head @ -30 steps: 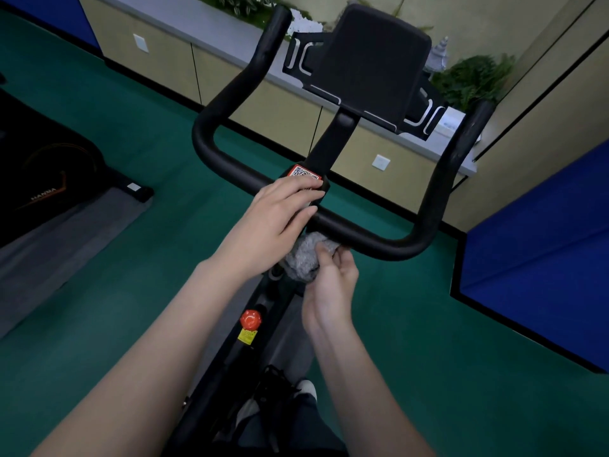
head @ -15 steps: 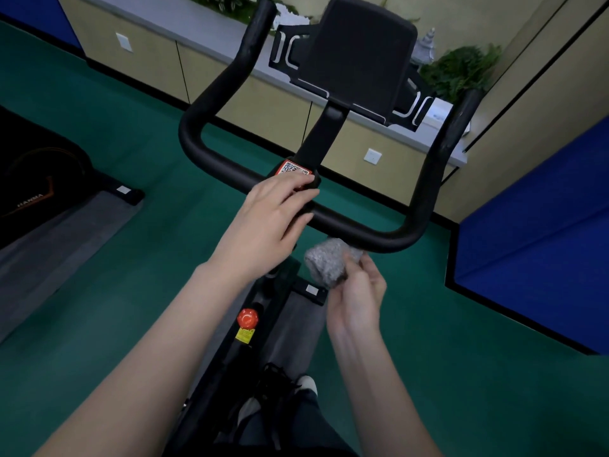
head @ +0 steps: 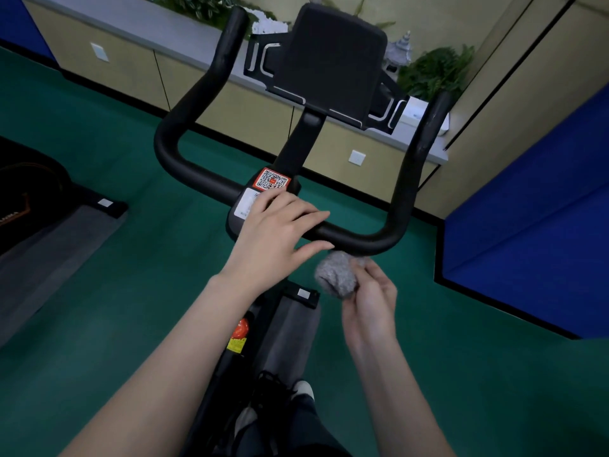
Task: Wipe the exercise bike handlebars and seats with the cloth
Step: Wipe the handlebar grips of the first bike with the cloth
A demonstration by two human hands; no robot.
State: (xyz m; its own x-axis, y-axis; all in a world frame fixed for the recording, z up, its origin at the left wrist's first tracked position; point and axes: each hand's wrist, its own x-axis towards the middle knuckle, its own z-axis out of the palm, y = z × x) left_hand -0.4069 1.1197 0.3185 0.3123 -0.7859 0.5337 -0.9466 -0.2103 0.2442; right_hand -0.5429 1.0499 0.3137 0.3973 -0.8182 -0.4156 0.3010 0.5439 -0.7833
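**Q:** Just under the black handlebars (head: pixel 362 239), right of centre: what is that grey wad?

**A:** The cloth (head: pixel 336 278), bunched up, pinched in the curled fingers of the right hand (head: pixel 369 301), close beneath the bar; whether it touches is unclear.

**Q:** And the left hand (head: pixel 276 232)?

**A:** Fingers straight, laid flat over the bar's middle, just below a QR sticker (head: pixel 272 179). A black panel (head: pixel 333 61) stands above; green floor (head: pixel 131 291) spreads beneath.

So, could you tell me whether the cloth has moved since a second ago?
Yes. The cloth, held in the right hand, has shifted rightward along the handlebar, away from the QR sticker it sat beneath.
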